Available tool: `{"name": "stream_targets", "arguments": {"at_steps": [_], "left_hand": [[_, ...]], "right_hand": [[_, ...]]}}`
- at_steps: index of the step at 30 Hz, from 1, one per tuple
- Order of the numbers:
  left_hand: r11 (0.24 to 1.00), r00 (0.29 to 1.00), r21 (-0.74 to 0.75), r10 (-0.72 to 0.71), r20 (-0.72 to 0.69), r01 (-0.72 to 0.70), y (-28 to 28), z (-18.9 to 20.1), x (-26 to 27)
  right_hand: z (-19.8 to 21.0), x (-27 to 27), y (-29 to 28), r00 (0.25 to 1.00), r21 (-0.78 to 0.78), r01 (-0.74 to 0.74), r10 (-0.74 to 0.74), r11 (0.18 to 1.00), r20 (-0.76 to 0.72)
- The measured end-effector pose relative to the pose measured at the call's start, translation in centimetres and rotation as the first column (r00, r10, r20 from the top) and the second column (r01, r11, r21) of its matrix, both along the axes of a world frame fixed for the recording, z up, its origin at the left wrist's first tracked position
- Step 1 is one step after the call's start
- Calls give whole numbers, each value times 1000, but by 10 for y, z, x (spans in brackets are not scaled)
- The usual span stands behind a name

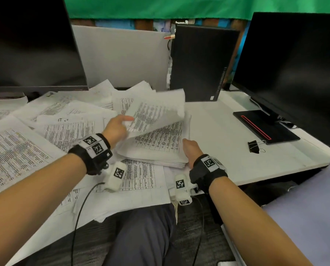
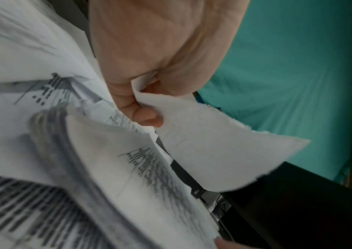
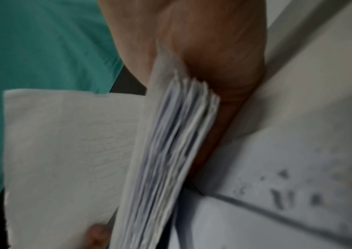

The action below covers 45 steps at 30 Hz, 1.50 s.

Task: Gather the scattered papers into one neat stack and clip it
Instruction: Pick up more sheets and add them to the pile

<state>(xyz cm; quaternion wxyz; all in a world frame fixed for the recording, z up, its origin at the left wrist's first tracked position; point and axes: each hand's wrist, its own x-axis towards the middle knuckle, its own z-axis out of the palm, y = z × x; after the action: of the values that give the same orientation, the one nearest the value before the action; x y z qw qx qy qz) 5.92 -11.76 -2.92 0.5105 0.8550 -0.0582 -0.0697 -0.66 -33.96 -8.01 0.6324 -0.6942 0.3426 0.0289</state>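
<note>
A thick stack of printed papers [image 1: 156, 146] lies mid-desk on top of other sheets. My left hand [image 1: 118, 127] pinches a bunch of sheets [image 1: 156, 112] by one edge, lifted and curved over the stack; the left wrist view shows my fingers [image 2: 147, 116] curled on that paper edge [image 2: 213, 151]. My right hand [image 1: 191, 148] grips the stack's near right corner, with the stack's edge [image 3: 171, 151] running along my palm in the right wrist view. A black binder clip [image 1: 254, 146] lies on the bare desk to the right. Loose printed sheets [image 1: 45, 131] cover the desk's left half.
A dark monitor [image 1: 31, 43] stands at back left and another [image 1: 294, 70] at right on a black base with a red stripe [image 1: 264, 127]. A black computer case [image 1: 200, 62] stands behind the stack. The white desk [image 1: 217, 127] is bare around the clip.
</note>
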Motion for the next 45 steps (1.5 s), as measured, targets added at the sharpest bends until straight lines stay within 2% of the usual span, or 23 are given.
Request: {"name": "stream_targets", "arguments": {"at_steps": [4,6,8,10,12,13,15,16,19,21,24,26,30,32,33,38,41,45], "left_hand": [[999,998,-5,-46,49,47,0,-16,6],[998,998,27,-51,31,50,0,-21,10],[995,998,87,-57,-22,59,-1,-24,12],[964,993,242,-90,-79,107,-3,-25,9],[876,997,477,-49,-53,68,-6,-29,10],[863,996,502,-22,-81,60,-8,-29,11],[915,981,393,-13,-191,89,-12,-30,13],[942,979,325,-13,-203,79,-13,-29,15],[981,994,193,21,-107,0,-8,-29,18],[1000,997,22,9,-81,-7,-5,-24,16],[980,995,-192,-22,98,41,-2,1,-1],[947,970,-297,-53,236,124,-2,27,-14],[875,905,-385,-124,407,293,-3,68,-36],[870,897,-368,-164,411,327,-2,72,-46],[878,900,-334,-205,384,343,-2,71,-53],[913,930,-180,-355,94,367,6,29,-57],[944,952,-121,-307,12,306,8,16,-48],[935,981,-295,-179,78,194,2,22,-30]], "right_hand": [[-4,-2,0,995,23,6,-9,1000,99],[-7,1,-2,987,194,-7,-25,981,159],[-11,5,-6,978,381,-70,-12,922,210],[-11,8,-9,969,445,-118,5,888,246],[-13,10,-11,979,386,-114,36,915,203],[-11,8,-9,983,342,-112,53,933,178],[-2,5,-2,982,241,-113,72,964,173],[-1,4,0,982,198,-89,52,976,184],[1,-2,-5,951,106,-96,60,990,303],[14,-13,-9,910,47,-125,95,991,403],[44,-29,-11,792,6,-197,155,980,591],[66,-33,-10,718,-67,-233,218,970,661],[104,-40,-3,630,-132,-257,269,957,728],[107,-45,0,633,-128,-259,269,957,726],[103,-46,0,658,-134,-258,276,957,701],[57,-45,5,828,-223,-299,368,928,423],[29,-40,11,872,-153,-318,352,936,341],[34,-39,3,857,-31,-258,244,966,453]]}}
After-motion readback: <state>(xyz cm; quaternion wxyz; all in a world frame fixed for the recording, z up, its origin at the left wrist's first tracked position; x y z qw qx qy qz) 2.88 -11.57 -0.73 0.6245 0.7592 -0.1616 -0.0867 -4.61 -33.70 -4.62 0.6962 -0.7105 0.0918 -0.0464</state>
